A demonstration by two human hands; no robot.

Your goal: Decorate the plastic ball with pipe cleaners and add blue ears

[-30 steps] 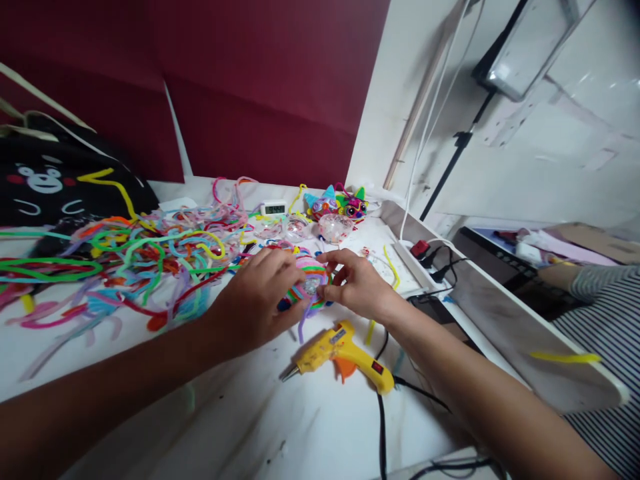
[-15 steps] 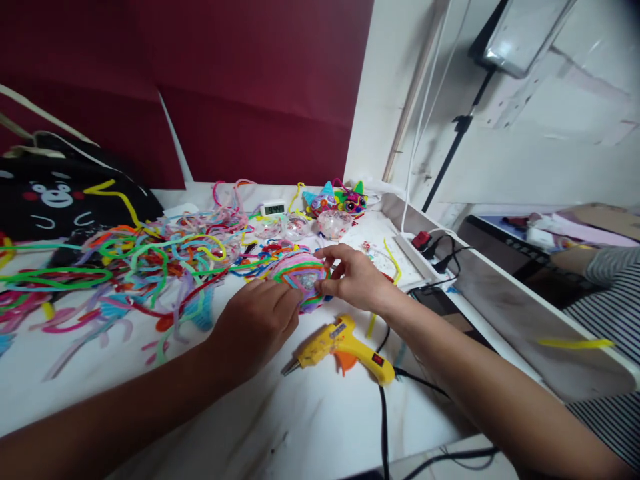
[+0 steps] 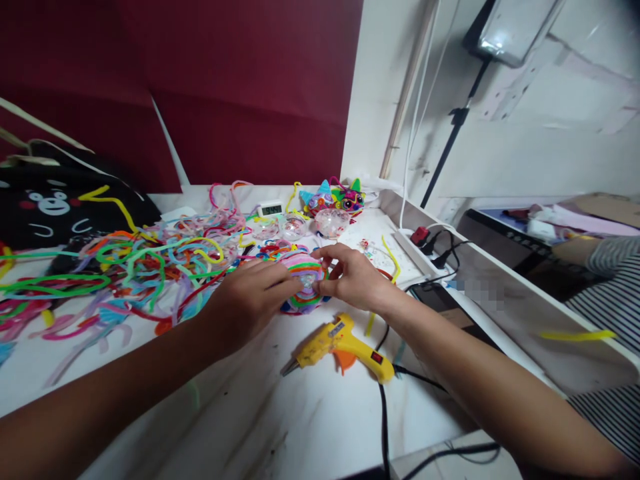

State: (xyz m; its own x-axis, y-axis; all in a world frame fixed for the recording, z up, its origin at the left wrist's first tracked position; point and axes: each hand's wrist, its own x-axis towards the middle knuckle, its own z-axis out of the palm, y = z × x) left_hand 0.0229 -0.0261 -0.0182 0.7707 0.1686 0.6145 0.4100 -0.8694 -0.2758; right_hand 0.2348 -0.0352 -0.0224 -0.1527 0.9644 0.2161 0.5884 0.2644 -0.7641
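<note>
At the far left a black bag [image 3: 60, 200] with a bear face lies at the back of the white table [image 3: 310, 427], and one yellow pipe cleaner [image 3: 113, 203] rests on top of it. Next to the bag, a big loose pile of pipe cleaners [image 3: 135, 267] in many colours covers the left half of the table. My left hand [image 3: 247, 300] comes in over the edge of this pile, and its fingers [image 3: 285, 285] are bent and press on the left side of the pipe cleaner ball [image 3: 304, 283], a round thing wound with pink, green and purple strands. The ball sits near the middle of the table, between both my hands. My right hand [image 3: 357, 283] holds it from the other side, the thumb and first fingers pinching it near a clear spot on its top. Just in front of the ball lies a yellow glue gun [image 3: 345, 347] on its side, its nozzle to the left and its black cable [image 3: 383, 427] running toward me. Behind the ball stand some clear plastic balls [image 3: 310, 225], a small digital clock [image 3: 271, 209], and two colourful cat heads [image 3: 334, 198] near the wall. More to the right, a white power strip [image 3: 425, 250] lies at the table's edge, and at the far right I see a striped sleeve [image 3: 613, 293] of another person.
</note>
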